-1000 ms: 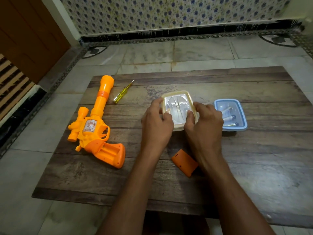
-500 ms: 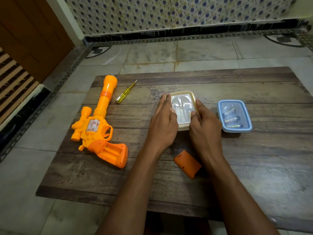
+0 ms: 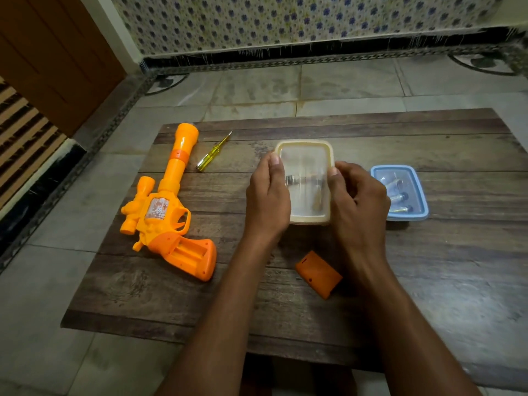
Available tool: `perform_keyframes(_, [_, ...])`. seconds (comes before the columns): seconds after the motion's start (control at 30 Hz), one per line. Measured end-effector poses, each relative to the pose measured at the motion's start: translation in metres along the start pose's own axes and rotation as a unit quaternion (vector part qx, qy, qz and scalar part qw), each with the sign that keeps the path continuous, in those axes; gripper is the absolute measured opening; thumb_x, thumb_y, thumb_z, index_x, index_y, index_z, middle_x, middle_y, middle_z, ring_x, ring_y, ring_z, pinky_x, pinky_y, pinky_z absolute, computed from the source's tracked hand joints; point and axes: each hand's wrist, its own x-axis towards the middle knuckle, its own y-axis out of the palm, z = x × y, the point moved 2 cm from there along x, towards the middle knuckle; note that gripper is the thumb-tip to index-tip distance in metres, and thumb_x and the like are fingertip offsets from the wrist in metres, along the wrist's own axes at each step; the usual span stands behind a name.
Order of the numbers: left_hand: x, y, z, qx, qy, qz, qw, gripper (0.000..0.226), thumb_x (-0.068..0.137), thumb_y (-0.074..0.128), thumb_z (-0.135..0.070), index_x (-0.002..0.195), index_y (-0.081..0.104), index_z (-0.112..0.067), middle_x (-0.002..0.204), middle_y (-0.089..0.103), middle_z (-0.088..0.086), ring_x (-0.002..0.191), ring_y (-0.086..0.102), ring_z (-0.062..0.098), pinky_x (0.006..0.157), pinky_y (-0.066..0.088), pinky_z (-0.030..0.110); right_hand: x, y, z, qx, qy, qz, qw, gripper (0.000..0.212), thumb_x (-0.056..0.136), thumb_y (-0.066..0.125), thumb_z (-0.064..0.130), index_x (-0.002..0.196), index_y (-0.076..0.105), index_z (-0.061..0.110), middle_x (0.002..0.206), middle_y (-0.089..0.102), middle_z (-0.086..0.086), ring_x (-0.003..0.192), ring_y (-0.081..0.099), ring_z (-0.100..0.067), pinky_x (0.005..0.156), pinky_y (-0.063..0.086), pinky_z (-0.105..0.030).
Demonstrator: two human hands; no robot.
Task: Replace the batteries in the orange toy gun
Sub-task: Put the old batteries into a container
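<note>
With bare wood along the table's [image 3: 428, 310] near edge, the left hand [image 3: 267, 198] and right hand [image 3: 357, 201] clasp the lidded yellow box [image 3: 307, 154] holding blurred batteries, the gun [image 3: 168, 204] lying left, the blue box [image 3: 420, 195] right holding batteries.

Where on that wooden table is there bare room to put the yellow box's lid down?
Bare wood runs along the near edge of the table, and right of the orange cover below the blue box. Crowded: between the toy gun and yellow box.
</note>
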Motion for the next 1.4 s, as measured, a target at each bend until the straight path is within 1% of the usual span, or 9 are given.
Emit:
perform_keyframes(0.13, [-0.011,-0.002,-0.006,0.067,0.038,0.082,0.994,0.048,0.107,0.032,-0.04,0.095,0.063,-0.006,0.087,0.069,0.013,0.082,0.066,0.027,0.076,0.055,0.053,0.005,-0.003,-0.003,0.008,0.039,-0.021,0.999,0.049,0.11,0.04,0.036,0.067,0.052,0.017,0.063,0.054,0.006,0.058,0.045,-0.004,0.056,0.039,-0.028])
perform_keyframes(0.27, [-0.017,-0.002,-0.015,0.082,0.059,0.104,0.989,0.05,0.108,0.032,-0.035,0.092,0.058,0.005,0.086,0.061,0.027,0.079,0.057,0.035,0.072,0.048,0.054,0.006,-0.003,0.002,0.026,0.059,-0.037,0.997,0.055,0.111,0.035,0.037,0.057,0.036,0.022,0.052,0.04,0.009,0.045,0.037,-0.003,0.046,0.03,-0.023])
perform_keyframes(0.4, [-0.018,-0.006,-0.024,0.087,0.058,0.091,0.99,0.046,0.111,0.034,-0.026,0.087,0.055,0.007,0.082,0.057,0.027,0.073,0.049,0.029,0.069,0.04,0.046,0.012,0.001,0.002,0.022,0.057,-0.024,0.998,0.055,0.111,0.034,0.036,0.057,0.036,0.024,0.054,0.042,0.007,0.05,0.039,-0.007,0.053,0.033,-0.033])
perform_keyframes(0.6, [-0.015,-0.003,-0.018,0.121,0.063,0.041,0.99,0.044,0.11,0.034,-0.026,0.068,0.045,-0.018,0.061,0.047,-0.003,0.056,0.043,0.009,0.057,0.036,0.039,0.01,0.002,0.003,0.01,0.06,0.003,0.998,0.052,0.11,0.036,0.042,0.061,0.044,0.023,0.06,0.047,0.006,0.054,0.042,-0.005,0.055,0.033,-0.028])
perform_keyframes(0.77, [-0.006,-0.004,-0.022,0.067,-0.035,0.013,0.997,0.037,0.108,0.036,-0.039,0.085,0.06,-0.022,0.084,0.06,-0.006,0.087,0.058,0.018,0.086,0.048,0.044,0.001,0.006,0.004,-0.062,0.021,0.051,0.997,0.05,0.11,0.035,0.04,0.063,0.044,0.026,0.06,0.05,0.008,0.055,0.052,0.005,0.047,0.035,-0.011])
perform_keyframes(0.9, [-0.001,-0.003,-0.022,0.06,-0.106,0.022,0.992,0.063,0.104,0.025,-0.066,0.122,0.059,-0.016,0.122,0.059,-0.001,0.12,0.055,0.023,0.106,0.041,0.042,0.001,0.009,0.001,-0.095,-0.017,0.069,0.993,0.048,0.11,0.034,0.041,0.065,0.045,0.028,0.062,0.052,0.007,0.059,0.05,-0.006,0.055,0.032,-0.027])
perform_keyframes(1.1, [-0.002,0.001,-0.025,0.096,-0.099,0.0,0.99,0.042,0.109,0.02,-0.055,0.104,0.046,-0.022,0.105,0.048,-0.003,0.099,0.049,0.016,0.088,0.035,0.033,0.005,0.012,-0.002,-0.092,-0.026,0.064,0.993,0.053,0.106,0.028,0.048,0.061,0.044,0.025,0.06,0.053,0.0,0.061,0.054,-0.025,0.06,0.044,-0.045])
perform_keyframes(1.23, [-0.003,0.003,-0.023,0.057,-0.05,-0.017,0.997,0.05,0.107,0.028,-0.057,0.074,0.048,-0.025,0.076,0.054,-0.004,0.073,0.055,0.014,0.071,0.04,0.035,0.005,0.007,-0.001,-0.112,-0.031,0.027,0.993,0.054,0.108,0.035,0.044,0.061,0.048,0.021,0.058,0.052,0.003,0.053,0.049,-0.011,0.052,0.037,-0.024])
perform_keyframes(1.4, [-0.004,-0.001,-0.014,-0.014,-0.091,0.103,0.99,0.013,0.103,0.059,-0.029,0.115,0.057,-0.024,0.109,0.072,0.005,0.093,0.075,0.018,0.08,0.064,0.043,0.01,-0.01,-0.002,-0.137,0.003,-0.039,0.99,0.047,0.107,0.043,0.046,0.092,0.067,0.008,0.075,0.064,0.002,0.065,0.058,-0.008,0.053,0.043,-0.014])
